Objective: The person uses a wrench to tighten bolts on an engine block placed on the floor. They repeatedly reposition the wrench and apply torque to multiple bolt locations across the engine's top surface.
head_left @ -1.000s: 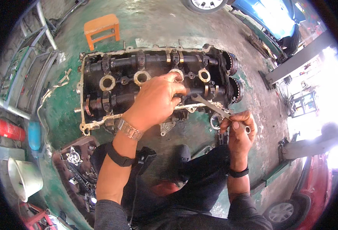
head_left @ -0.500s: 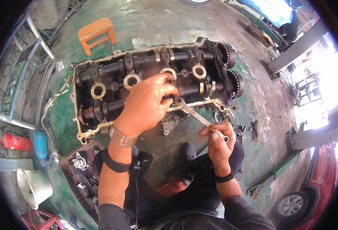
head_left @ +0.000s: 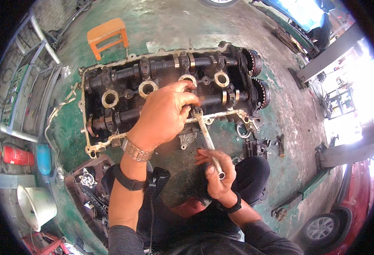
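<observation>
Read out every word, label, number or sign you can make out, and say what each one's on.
No text is clear enough to quote.
Wrench in the right hand: marks along the shank, too small to read.
Red fire extinguisher: faint marks, too blurred to read.

Car workshop | opened engine head (head_left: 161, 66) | wrench (head_left: 204, 131) | 1 red car (head_left: 357, 199) | 1 blue car (head_left: 302, 16)

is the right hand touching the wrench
Touching. The head view shows the right hand closed around the wrench near its lower end.
</observation>
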The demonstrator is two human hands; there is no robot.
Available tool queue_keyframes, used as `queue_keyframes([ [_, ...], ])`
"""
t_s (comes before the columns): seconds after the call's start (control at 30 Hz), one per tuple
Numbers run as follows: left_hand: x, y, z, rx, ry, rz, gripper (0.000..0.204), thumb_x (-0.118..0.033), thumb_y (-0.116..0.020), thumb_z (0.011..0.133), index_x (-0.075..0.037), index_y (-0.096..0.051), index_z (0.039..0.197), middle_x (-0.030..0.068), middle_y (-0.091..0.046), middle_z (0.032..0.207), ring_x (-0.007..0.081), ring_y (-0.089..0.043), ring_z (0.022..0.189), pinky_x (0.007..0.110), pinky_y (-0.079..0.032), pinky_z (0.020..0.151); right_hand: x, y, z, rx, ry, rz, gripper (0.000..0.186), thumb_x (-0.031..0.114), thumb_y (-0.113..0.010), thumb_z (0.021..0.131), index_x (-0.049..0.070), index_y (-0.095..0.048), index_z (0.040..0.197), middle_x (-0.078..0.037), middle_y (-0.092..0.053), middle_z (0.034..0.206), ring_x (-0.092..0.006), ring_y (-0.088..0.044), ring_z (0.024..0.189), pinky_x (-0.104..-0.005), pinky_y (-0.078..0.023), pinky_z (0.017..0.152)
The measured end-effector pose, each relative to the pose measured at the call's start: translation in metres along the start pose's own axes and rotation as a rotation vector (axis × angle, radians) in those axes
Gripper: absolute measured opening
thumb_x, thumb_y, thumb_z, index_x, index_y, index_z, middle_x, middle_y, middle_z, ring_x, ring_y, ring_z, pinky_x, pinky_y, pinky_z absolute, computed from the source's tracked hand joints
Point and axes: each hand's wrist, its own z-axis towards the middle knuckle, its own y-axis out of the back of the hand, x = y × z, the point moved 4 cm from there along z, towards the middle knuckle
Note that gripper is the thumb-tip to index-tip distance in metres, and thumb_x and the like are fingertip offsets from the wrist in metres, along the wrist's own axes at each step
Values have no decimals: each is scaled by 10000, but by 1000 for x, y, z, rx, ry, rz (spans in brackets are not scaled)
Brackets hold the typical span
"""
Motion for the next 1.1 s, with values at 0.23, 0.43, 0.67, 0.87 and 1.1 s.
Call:
queue_keyframes([
  [0.23,1,-1,0,-12,-7,20,198,48,-681,790,-33,-744,959,188,-682,1214,345,-673,1084,360,-532,923,4,-14,11,133,212,-294,475,-18,-707,848,-59,-547,1294,-252,-670,1260,-352,-706,983,-394,-578,815],
  [0.43,1,-1,0,-11,-14,22,195,44,-684,792,-33,-744,960,197,-680,1218,349,-669,1104,362,-531,936,3,-13,12,115,131,-205,435,56,-642,930,-50,-521,1334,-260,-672,1242,-326,-709,968,-393,-578,818],
  [0.67,1,-1,0,7,18,-8,198,41,-696,774,-30,-738,954,198,-679,1216,354,-661,1124,371,-530,948,-3,16,17,-69,-84,135,395,296,-531,1059,-47,-586,1248,-256,-696,1122,-278,-690,821,-396,-572,732],
  [0.87,-1,0,-1,-47,-26,9,150,-38,-672,796,-38,-733,933,162,-685,1190,374,-659,1028,441,-526,869,-21,26,13,-193,-292,632,309,203,-508,1055,-40,-594,1226,-248,-701,1103,-295,-701,799,-390,-582,714],
  [1.1,-3,2,0,-29,-20,9,147,-29,-689,789,-34,-726,931,165,-686,1179,368,-658,1051,431,-523,886,-23,37,24,-261,-364,640,303,220,-562,1028,-8,-598,1224,-219,-720,1002,-270,-691,702,-386,-595,659],
])
